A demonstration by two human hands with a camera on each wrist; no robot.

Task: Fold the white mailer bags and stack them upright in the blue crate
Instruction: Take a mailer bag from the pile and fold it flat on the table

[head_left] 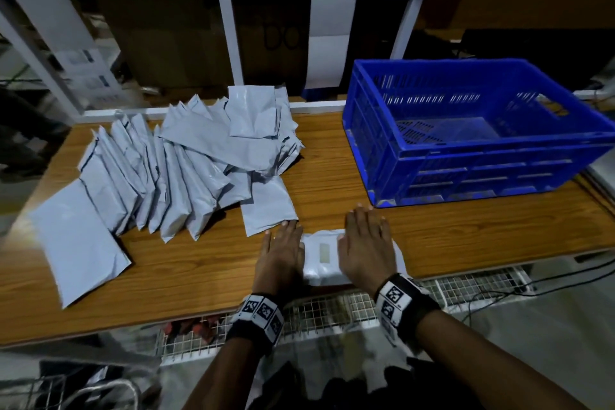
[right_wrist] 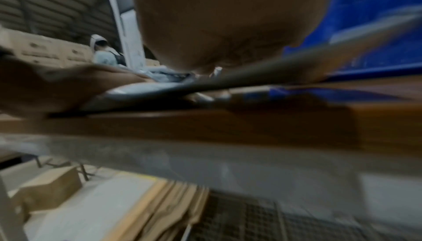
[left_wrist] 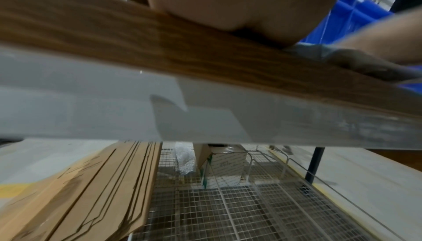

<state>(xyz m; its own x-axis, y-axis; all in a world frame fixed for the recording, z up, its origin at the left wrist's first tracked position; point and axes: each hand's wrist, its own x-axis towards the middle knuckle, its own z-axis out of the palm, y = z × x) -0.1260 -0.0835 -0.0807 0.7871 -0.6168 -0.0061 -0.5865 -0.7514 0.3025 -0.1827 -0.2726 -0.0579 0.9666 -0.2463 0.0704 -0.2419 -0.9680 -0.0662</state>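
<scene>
A loose pile of white mailer bags (head_left: 173, 163) lies left on the wooden table (head_left: 466, 236). Left hand (head_left: 283, 251) and right hand (head_left: 366, 243), fingers flat, press one mailer bag (head_left: 321, 258) into its fold. Next, likely: lift it, stand it upright in the empty blue crate (head_left: 466, 156).

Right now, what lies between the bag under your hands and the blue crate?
Only bare wooden tabletop, as the head view shows; the mailer bag sits apart from the blue crate.

Work surface is a wood-grain table (head_left: 466, 236) with a pale front edge. Behind it stands a white metal rack frame (head_left: 229, 27) backed by brown cartons (head_left: 173, 43) (dimly lit). A wire-mesh shelf (left_wrist: 239, 208) below holds flattened cardboard (left_wrist: 91, 190).
</scene>
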